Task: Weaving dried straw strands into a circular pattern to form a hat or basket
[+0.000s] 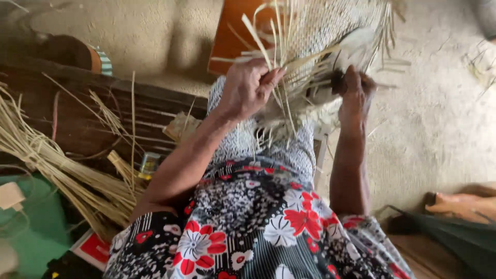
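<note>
Far left, a bundle of loose straw stalks [62, 175] lies slanting across a dark wooden bench [77, 121], with a green sheet [39, 227] at the lower left edge; a small tin or jar [149, 163] stands near the stalks, too blurred to identify. Centre: a half-woven straw mat [315, 36] rests on the person's lap, over a floral dress [258, 217], loose ends fanning up and outward. Left hand [248, 88] has its fingers [271, 77] curled shut around a few of the free straw strips [263, 39], pinching them near where they leave the weave. Right hand [356, 90] is closed around something dark at the mat's right edge; whether that is a tool or a clump of strips cannot be told, blur too heavy. Handling judgement: the mat looks very light, flexible rather than stiff, strips dry and brittle, likely to crack if folded sharply and to slip loose if held by the tips; best taken close to the woven edge, where strands are locked together. An orange board [232, 31] shows behind the mat, mostly covered. Hidden or unclear: the mat's far edge runs out of frame at top, its underside is unseen, and the weave pattern smears with motion. Lower right, a dark green bag [454, 237] on the earth floor [439, 119], partly cut off.
</note>
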